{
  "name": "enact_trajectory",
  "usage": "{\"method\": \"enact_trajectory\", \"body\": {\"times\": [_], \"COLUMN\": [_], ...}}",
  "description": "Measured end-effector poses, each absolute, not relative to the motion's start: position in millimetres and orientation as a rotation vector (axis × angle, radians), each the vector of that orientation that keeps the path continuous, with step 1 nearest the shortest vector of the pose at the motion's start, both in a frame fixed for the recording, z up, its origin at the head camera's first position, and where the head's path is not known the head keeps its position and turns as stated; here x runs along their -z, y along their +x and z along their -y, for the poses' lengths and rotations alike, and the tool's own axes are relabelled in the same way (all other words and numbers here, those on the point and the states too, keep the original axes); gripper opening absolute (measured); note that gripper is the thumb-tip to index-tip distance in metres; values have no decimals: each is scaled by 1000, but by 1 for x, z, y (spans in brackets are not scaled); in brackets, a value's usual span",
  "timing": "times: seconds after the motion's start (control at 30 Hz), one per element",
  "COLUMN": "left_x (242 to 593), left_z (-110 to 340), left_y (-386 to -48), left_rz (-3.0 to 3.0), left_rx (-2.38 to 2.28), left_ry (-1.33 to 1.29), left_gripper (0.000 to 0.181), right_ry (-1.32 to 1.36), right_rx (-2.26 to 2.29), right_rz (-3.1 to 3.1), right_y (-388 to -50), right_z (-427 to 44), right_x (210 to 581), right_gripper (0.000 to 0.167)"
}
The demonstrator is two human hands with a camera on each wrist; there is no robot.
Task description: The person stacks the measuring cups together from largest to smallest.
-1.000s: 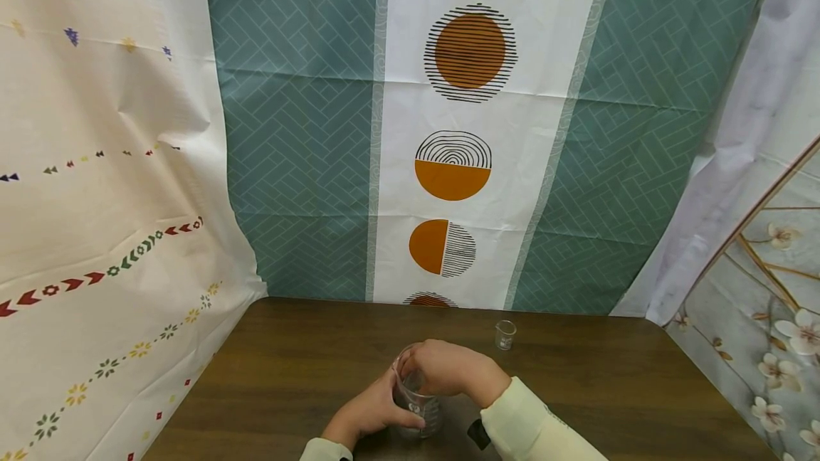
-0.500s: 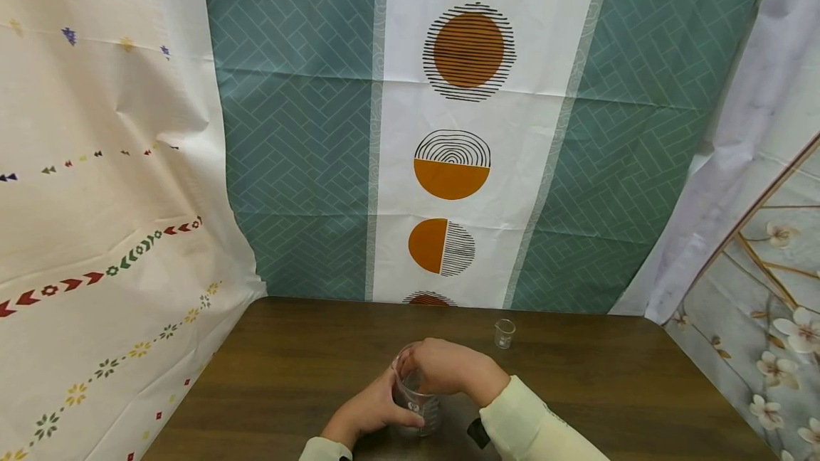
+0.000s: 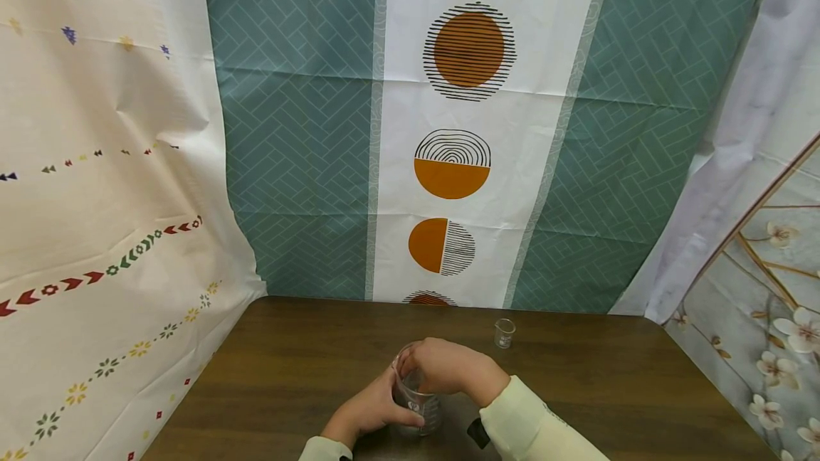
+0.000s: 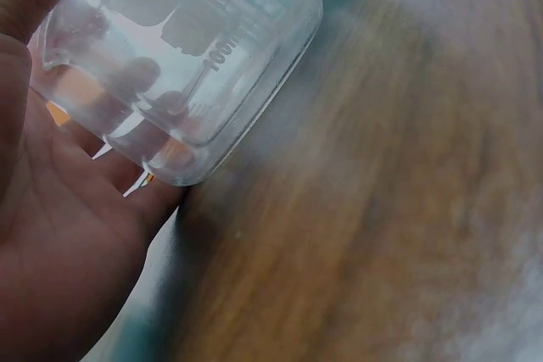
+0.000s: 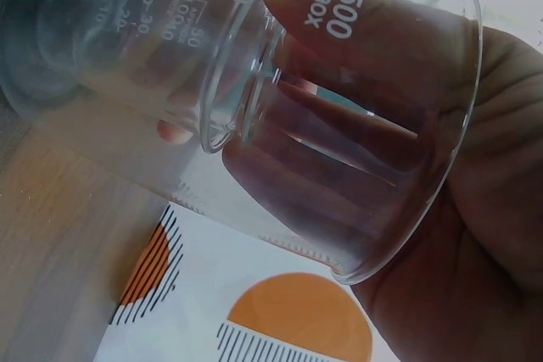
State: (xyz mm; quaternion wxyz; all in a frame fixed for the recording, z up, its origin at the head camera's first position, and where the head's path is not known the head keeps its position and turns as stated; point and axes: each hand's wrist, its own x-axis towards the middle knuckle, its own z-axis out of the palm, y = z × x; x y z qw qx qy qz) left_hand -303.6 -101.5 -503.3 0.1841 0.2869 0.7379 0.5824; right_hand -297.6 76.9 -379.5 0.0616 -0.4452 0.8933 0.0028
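A large clear glass beaker stands on the table near its front. My left hand grips it from the left, thumb across the front; the left wrist view shows the fingers behind the glass. My right hand reaches down through its mouth from above. In the right wrist view the large beaker's rim encircles the right fingers, which pinch the rim of a smaller beaker nested inside. Overlapping glass and markings hide whether more than one beaker is nested there.
A tiny glass beaker stands upright on the brown wooden table, farther back and to the right. A patterned green and white curtain hangs behind the table. More patterned cloth hangs at both sides.
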Motion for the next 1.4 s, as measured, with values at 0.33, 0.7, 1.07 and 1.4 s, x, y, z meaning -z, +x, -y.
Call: {"method": "enact_trajectory", "body": {"times": [0.33,0.7,1.07,1.4], "left_x": [502,499,500,501], "left_z": [101,101,102,102], "left_y": [-303,-302,-302,-303], "left_rz": [-2092,-2082,-2124,-2095], "left_rx": [-1642,-1645,-1609,-1619], "left_ry": [793,808,782,775], "left_gripper": [104,106,107,106], "right_ry": [-1333,-1321,-1338,-1330], "right_rx": [8,31,19,31], "right_rz": [-2703,-2703,-2717,-2715], "right_y": [-296,-297,-295,-295], "right_z": [-77,-76,-76,-76], "right_x": [378,380,378,378], "right_gripper": [31,30,30,29]}}
